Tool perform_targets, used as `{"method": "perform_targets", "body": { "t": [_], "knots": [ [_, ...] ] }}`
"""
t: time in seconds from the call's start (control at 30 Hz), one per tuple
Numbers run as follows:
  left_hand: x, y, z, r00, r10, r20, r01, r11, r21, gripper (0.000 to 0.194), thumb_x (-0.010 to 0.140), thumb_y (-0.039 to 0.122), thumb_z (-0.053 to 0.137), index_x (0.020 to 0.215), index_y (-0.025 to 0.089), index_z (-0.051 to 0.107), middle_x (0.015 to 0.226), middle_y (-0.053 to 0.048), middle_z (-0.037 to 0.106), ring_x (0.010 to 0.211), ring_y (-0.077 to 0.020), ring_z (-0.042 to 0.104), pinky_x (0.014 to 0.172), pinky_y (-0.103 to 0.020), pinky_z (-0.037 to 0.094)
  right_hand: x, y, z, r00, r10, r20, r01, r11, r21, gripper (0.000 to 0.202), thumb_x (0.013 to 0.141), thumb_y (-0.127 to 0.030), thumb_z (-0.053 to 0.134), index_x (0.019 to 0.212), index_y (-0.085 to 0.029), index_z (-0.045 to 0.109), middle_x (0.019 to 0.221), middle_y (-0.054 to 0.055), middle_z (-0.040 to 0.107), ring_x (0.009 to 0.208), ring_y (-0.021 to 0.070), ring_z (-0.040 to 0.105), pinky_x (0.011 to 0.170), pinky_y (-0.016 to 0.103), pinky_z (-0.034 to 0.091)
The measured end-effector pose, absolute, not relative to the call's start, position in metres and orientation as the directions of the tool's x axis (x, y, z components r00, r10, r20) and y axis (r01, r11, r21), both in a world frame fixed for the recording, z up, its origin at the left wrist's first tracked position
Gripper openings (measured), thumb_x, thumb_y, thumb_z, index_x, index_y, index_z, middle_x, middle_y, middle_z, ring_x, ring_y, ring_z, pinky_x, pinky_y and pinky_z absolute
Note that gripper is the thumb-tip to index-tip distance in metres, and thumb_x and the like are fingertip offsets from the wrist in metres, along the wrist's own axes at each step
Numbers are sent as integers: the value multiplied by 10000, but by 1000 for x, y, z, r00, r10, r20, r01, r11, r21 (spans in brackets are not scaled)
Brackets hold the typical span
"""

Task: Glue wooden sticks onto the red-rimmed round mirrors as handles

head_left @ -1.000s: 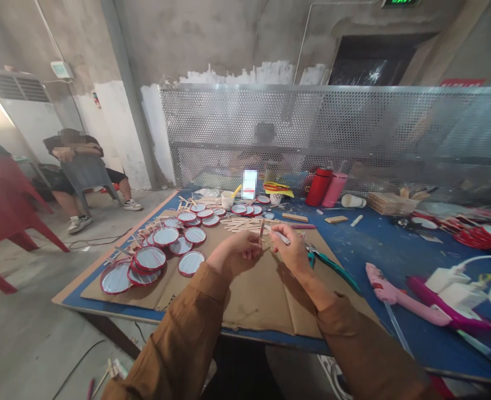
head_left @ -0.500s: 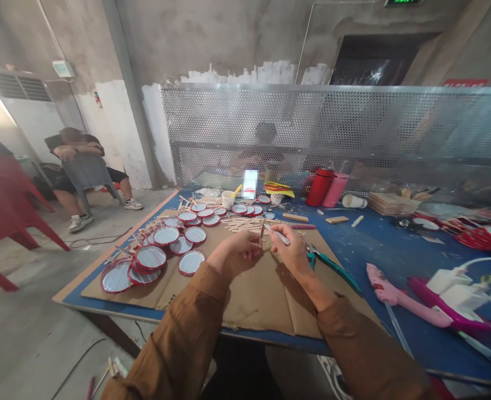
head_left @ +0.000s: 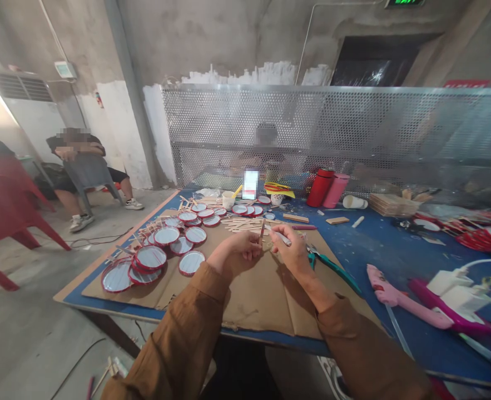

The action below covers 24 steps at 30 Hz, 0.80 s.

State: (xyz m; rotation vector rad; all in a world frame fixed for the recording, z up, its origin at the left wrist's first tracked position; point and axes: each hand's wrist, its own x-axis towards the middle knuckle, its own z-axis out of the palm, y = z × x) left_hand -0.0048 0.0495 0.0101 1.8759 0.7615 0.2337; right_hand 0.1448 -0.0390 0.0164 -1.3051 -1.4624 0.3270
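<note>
My left hand (head_left: pixel 243 248) is closed on a thin wooden stick (head_left: pixel 262 230), held upright above the cardboard (head_left: pixel 253 305). In my right hand (head_left: pixel 290 247) is a white pen-like tool (head_left: pixel 281 236), its tip close to the stick; whether they touch is too small to tell. Left of my hands lie several round discs with red rims (head_left: pixel 151 257), some overlapping. Flat wooden sticks (head_left: pixel 243 224) are spread just beyond my hands. Teal-handled pliers (head_left: pixel 339 270) rest beside my right hand.
A pink glue gun (head_left: pixel 407 303) and a magenta power strip (head_left: pixel 474 322) occupy the right. Behind stand a phone (head_left: pixel 250 184), a paper cup (head_left: pixel 228 199), red (head_left: pixel 320 188) and pink bottles (head_left: pixel 336 190), before a perforated metal screen (head_left: pixel 228 122). A person (head_left: pixel 78 150) sits far left.
</note>
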Motion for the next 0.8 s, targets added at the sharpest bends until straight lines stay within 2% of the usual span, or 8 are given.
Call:
{"method": "perform_targets", "body": {
  "t": [0.57, 0.8],
  "knots": [
    [-5, 49, 10, 763, 618, -189, 403, -226, 887, 41, 772, 134, 527, 733, 141, 515, 542, 43, 544, 447, -66, 512, 492, -185, 431, 144, -39, 17, 192, 832, 521, 522, 363, -772, 223, 832, -427, 530, 826, -208, 572, 620, -23, 589, 459, 129, 567, 496, 238, 447],
    [-5, 46, 13, 763, 614, -201, 412, -223, 883, 97, 787, 98, 495, 701, 143, 504, 508, 49, 526, 409, -55, 494, 449, -167, 411, 144, -40, 18, 196, 835, 514, 514, 359, -779, 233, 833, -437, 530, 836, -208, 572, 591, -29, 575, 463, 134, 566, 505, 239, 450]
  ]
}}
